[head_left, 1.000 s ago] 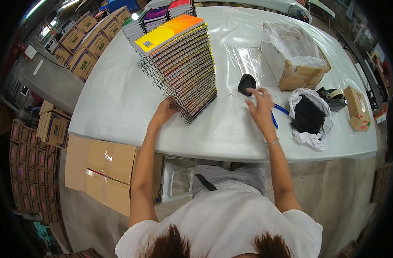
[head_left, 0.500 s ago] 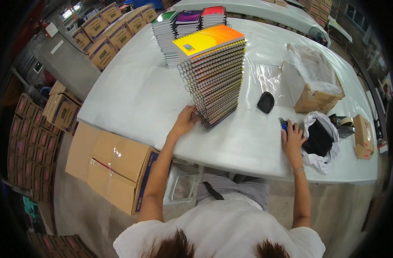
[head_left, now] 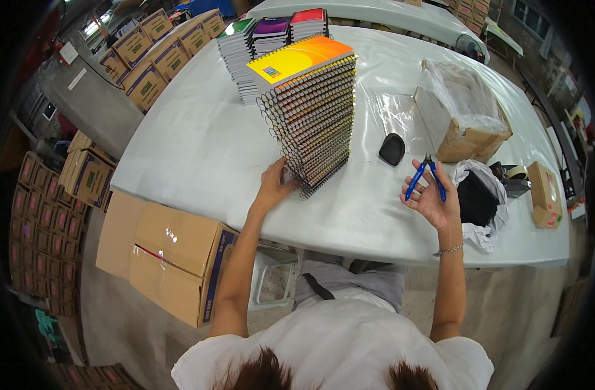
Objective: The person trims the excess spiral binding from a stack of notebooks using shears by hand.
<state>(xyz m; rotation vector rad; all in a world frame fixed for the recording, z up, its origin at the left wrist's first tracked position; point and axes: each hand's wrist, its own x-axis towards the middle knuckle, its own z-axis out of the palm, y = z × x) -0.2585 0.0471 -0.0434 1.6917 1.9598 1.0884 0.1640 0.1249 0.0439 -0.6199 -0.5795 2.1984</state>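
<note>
Head view: white table (head_left: 193,149), seen from above
Left hand (head_left: 273,187): fingers spread, resting against the base of the spiral notebook stack (head_left: 314,110); clamped on nothing
Right hand (head_left: 433,200): raised, palm up, fingers closed on blue-handled pliers (head_left: 426,177)
Pouch (head_left: 392,149): black, just beyond the pliers
Carton (head_left: 463,133): bag-lined, far right

By your left fingers (head_left: 279,174) you have one tall stack of spiral notebooks (head_left: 314,110); your right fingers (head_left: 420,194) hold one pair of blue-handled pliers (head_left: 427,175); one black pouch (head_left: 392,149) lies just beyond them.
</note>
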